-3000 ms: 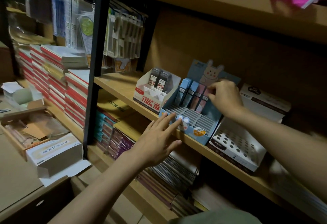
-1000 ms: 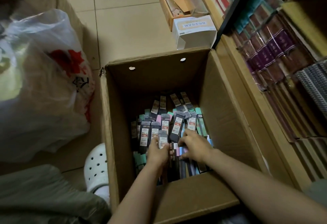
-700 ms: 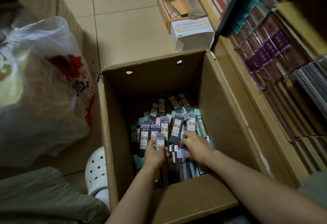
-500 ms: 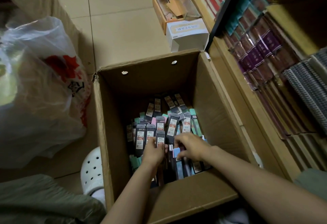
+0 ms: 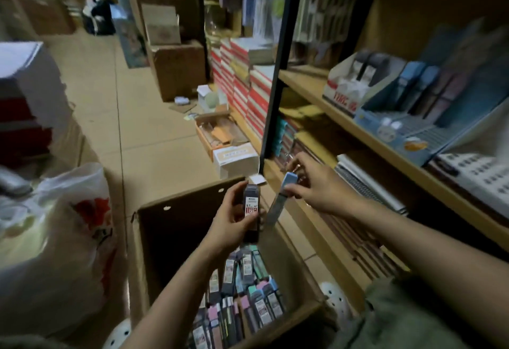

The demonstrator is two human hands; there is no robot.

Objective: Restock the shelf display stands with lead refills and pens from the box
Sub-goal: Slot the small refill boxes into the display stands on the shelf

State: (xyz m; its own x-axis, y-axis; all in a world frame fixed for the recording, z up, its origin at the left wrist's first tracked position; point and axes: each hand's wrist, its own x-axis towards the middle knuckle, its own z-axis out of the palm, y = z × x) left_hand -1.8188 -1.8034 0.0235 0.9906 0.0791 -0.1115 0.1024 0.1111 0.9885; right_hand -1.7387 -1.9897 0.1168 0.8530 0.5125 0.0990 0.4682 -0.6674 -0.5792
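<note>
An open cardboard box point(image 5: 137, 241) on the floor holds several lead refill cases point(image 5: 242, 290), dark and pastel. My left hand point(image 5: 234, 219) grips a dark refill case point(image 5: 252, 208) with a red and white label, lifted above the box. My right hand point(image 5: 316, 186) pinches a light blue refill case point(image 5: 278, 202) by its top end, just right of the dark one. On the wooden shelf point(image 5: 355, 128) stand a white display stand point(image 5: 355, 78) with dark cases, a blue display stand point(image 5: 413, 120) with blue and pink cases, and a white stand with round holes point(image 5: 479, 175).
A white plastic bag point(image 5: 55, 227) with red print lies left of the box. Small cartons point(image 5: 234, 153) sit on the tiled floor beyond it. Stacked notebooks point(image 5: 248, 81) fill the lower shelves, with a black upright post point(image 5: 278, 73) beside them. White clogs point(image 5: 333, 296) flank the box.
Both hands were down among the cases in the box. Now they are lifted out, each with one case, and the view has swung up toward the shelf.
</note>
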